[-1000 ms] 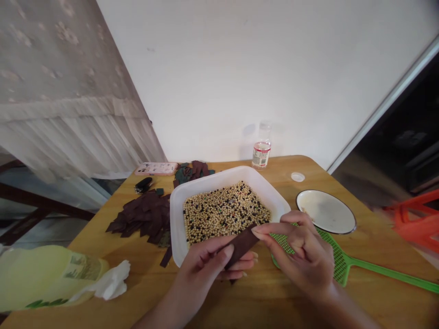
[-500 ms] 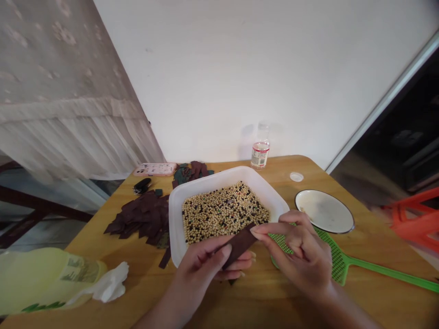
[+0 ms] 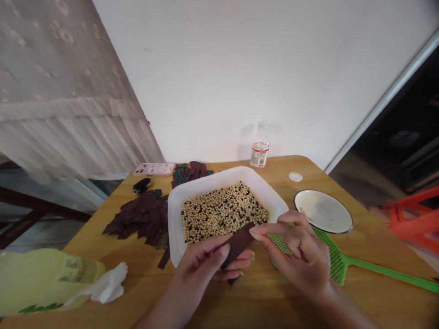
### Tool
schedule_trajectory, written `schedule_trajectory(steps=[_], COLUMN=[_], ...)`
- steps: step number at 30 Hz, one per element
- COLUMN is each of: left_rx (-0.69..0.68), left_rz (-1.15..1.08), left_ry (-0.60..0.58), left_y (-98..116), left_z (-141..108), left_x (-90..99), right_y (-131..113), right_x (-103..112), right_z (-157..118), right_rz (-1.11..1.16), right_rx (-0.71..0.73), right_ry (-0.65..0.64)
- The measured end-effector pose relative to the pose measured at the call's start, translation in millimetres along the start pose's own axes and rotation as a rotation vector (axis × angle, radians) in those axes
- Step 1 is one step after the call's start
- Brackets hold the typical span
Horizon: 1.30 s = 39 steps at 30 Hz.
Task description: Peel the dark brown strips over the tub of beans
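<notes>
My left hand holds a dark brown strip, which looks like fabric or thin leather, between thumb and fingers. The strip slants up to the right, and its upper end is pinched between the thumb and index finger of my right hand. Both hands are over the near edge of a white plastic tub. Many small cream and black beads or seeds fill the tub's bottom. Left of the tub is a pile of similar dark brown pieces.
A green fly swatter lies under my right hand, with a white enamel plate behind it. Farther back are a clear bottle, a white cap, a phone and more scraps. A yellowish bottle and crumpled tissue are at front left.
Almost nothing differs. The view has shifted very slightly; both hands keep the same hold on the brown strip.
</notes>
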<state>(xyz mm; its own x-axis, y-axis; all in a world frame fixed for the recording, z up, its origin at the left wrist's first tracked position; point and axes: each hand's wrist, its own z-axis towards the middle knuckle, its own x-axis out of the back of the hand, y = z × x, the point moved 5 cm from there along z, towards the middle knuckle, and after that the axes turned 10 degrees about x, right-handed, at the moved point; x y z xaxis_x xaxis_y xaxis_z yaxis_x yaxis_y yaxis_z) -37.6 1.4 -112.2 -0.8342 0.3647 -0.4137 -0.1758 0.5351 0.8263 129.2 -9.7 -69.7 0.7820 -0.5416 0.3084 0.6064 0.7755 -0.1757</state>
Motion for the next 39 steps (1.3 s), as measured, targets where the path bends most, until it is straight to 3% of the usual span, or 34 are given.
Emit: schedule_trajectory(steps=[10,14,21,26,39], left_rx=[-0.003,0.017,0.018,0.027,0.028], left_rz=[-0.011,0.022,0.039,0.058,0.033], left_ry=[0.018,-0.023,-0.004,0.008,0.007], left_y=[0,-4,-2,-1,-2], left_z=[3,3,3,4,4], left_x=[2.5,-0.2,1.8,2.4,2.8], right_y=[0,4,6,9,-5], right_x=[0,-6,-7,-9,-7], right_z=[1,-1,0,-2,0], right_rz=[0.017,0.099,0.145,0.234,0.124], right_rx=[0.0,-0.084,-0.106,-0.213,-0.017], right_ry=[-0.008,-0.082,-0.101,-0.083,-0.066])
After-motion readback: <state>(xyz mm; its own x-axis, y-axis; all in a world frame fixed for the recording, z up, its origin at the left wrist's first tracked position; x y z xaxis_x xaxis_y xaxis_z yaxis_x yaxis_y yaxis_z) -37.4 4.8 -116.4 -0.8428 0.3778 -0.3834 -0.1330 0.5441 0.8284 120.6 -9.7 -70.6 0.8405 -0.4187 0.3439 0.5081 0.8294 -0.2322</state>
